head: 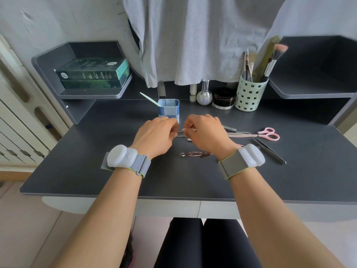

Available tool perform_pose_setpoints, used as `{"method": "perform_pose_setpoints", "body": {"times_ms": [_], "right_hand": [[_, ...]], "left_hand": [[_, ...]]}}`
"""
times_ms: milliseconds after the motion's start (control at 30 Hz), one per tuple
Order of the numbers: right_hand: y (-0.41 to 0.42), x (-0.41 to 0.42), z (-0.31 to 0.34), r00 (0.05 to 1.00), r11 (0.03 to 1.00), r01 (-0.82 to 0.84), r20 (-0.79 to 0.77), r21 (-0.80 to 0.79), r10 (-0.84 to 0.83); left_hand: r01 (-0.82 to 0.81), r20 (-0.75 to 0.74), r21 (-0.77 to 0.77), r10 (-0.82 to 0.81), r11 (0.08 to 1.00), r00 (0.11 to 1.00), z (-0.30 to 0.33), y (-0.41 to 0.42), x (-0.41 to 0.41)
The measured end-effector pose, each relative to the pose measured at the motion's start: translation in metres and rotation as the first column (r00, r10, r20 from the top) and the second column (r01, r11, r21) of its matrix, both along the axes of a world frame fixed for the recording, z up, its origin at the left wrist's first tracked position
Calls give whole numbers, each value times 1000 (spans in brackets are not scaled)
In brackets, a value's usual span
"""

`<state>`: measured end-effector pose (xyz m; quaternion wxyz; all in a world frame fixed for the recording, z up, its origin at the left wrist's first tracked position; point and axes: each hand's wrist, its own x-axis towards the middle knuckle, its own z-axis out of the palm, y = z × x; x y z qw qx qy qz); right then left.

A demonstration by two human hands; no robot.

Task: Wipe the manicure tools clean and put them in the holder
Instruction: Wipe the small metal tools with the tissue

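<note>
The dark surface (96,171) carried everything. A blue checked holder (169,110) stood toward the back with one pale nail file (149,98) leaning out of it. Just in front of it, the left hand (156,135) and right hand (205,132) met, curled fingers pinching a thin metal tool (181,133) between them. Pink scissors (258,134), black tweezers (270,150) and a brownish tool (195,154) lay nearby.
</note>
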<state>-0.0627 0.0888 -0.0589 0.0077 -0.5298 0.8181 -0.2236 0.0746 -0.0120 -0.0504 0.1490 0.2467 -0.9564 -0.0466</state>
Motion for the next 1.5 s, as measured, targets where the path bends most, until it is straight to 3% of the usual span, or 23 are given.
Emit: {"method": "perform_pose_setpoints", "body": {"times_ms": [267, 567, 1067, 1233, 1500], "right_hand": [[-6, 9, 6, 988, 968, -27, 139, -249, 63], [-5, 19, 17, 930, 884, 53, 344, -465, 125], [-7, 22, 18, 923, 828, 121, 369, -548, 110], [-7, 24, 11, 909, 854, 115, 401, -508, 116], [-11, 26, 6, 899, 876, 93, 419, -474, 131]], "left_hand": [[24, -20, 113, -22, 993, 1000, -3, -4, -1], [16, -177, 249, 29, 968, 984, 1, -3, 1], [17, -216, 300, 50, 954, 975, 3, -3, 3], [19, -267, 402, 97, 916, 959, 4, 1, 5], [34, -283, 441, 103, 897, 953, 11, 5, 5]]}}
